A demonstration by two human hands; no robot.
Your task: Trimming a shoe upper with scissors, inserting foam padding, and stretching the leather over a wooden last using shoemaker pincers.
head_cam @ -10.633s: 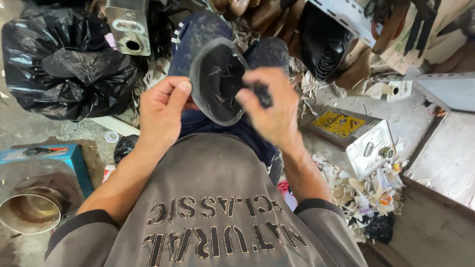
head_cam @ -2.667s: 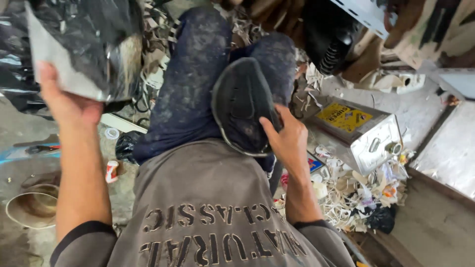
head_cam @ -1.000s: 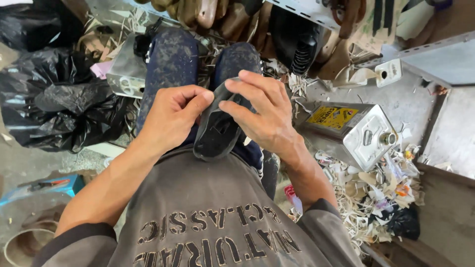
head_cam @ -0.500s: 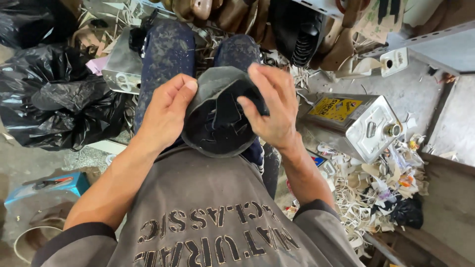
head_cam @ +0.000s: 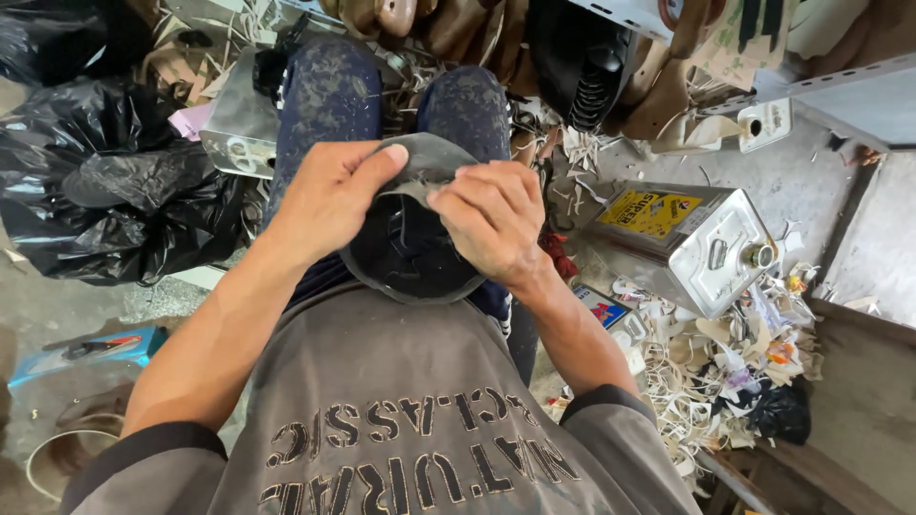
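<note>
A dark, curved shoe piece (head_cam: 405, 243) with a grey rim rests over my lap, above my dark speckled trousers (head_cam: 329, 91). My left hand (head_cam: 329, 195) grips its upper left rim, thumb on top. My right hand (head_cam: 496, 219) pinches the upper right rim, fingers curled over the edge. Both hands cover the far part of the piece; its rounded near end shows below them.
A metal can with a yellow label (head_cam: 692, 238) lies to the right among pale scraps (head_cam: 716, 372). Black plastic bags (head_cam: 114, 200) sit at left, with a metal box (head_cam: 239, 124) beside my knee. A blue box (head_cam: 81, 348) and a round tin (head_cam: 62, 463) lie lower left.
Both hands have shifted up to the far rim of the shoe piece and come closer together. The piece has tilted, showing more of its dark inside.
</note>
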